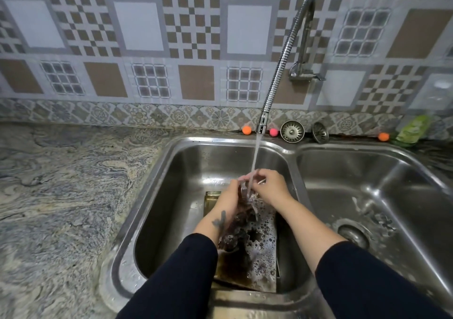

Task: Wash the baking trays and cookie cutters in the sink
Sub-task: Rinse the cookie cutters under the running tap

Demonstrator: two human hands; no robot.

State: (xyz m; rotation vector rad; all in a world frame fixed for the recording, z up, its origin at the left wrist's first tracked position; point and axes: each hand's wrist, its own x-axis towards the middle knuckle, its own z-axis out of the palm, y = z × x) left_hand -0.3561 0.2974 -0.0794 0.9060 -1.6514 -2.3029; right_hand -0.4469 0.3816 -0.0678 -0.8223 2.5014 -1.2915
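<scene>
1. Cookie cutter (246, 191) is held between both hands, directly under the faucet (285, 61) stream, above the left basin (157, 196).
2. Left hand (229, 197) grips it from below-left; right hand (270, 186) pinches its upper edge.
3. Baking tray (266, 264) lies below the hands, sudsy, long axis toward the person.

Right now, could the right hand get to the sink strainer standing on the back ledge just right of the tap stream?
Probably yes, once it lets go. The right hand is holding a small cutter under the water with the left hand. Nothing stands between it and the strainer, only open basin.
</scene>
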